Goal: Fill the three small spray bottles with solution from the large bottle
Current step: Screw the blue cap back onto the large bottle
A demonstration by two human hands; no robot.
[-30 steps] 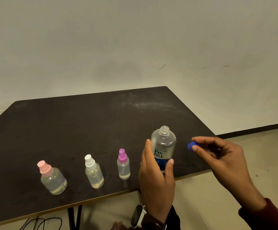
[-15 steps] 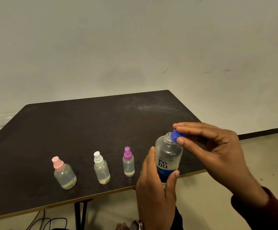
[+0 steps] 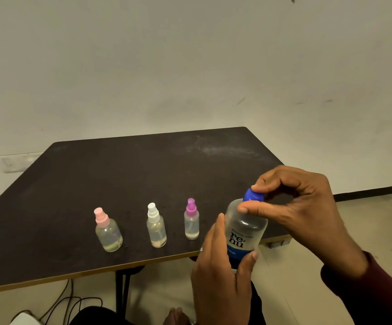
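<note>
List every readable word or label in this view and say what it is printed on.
"re-nu": dark letters on the large clear plastic bottle held in the left hand.
"fresh": pale letters on that bottle's blue band, partly covered, faint.
Small line above "re-nu": too small to read.
The three small spray bottles carry no text.

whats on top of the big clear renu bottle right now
A blue plastic cap sits on the neck of the large clear bottle with the blue label, pinched by the right hand. The left hand grips the body. The cap hides the threads, so how tightly it sits cannot be seen.
</note>
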